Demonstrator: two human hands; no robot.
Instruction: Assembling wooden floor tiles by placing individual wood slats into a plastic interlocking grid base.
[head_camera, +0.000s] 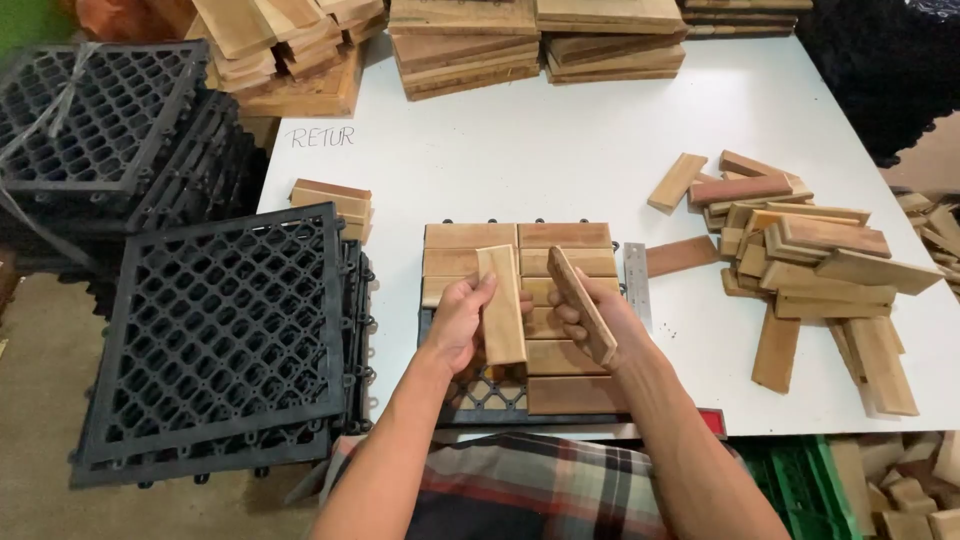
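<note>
My left hand grips a short wooden slat, held flat and lengthwise above a black plastic grid base. My right hand holds a second slat tilted on its edge beside the first. Under both hands the base carries several slats fitted in rows; its front left corner shows bare black mesh.
A loose heap of slats lies right of the base on the white table. A steel ruler rests along the base's right side. Stacked black grid bases stand left. Piles of finished wooden tiles line the far edge.
</note>
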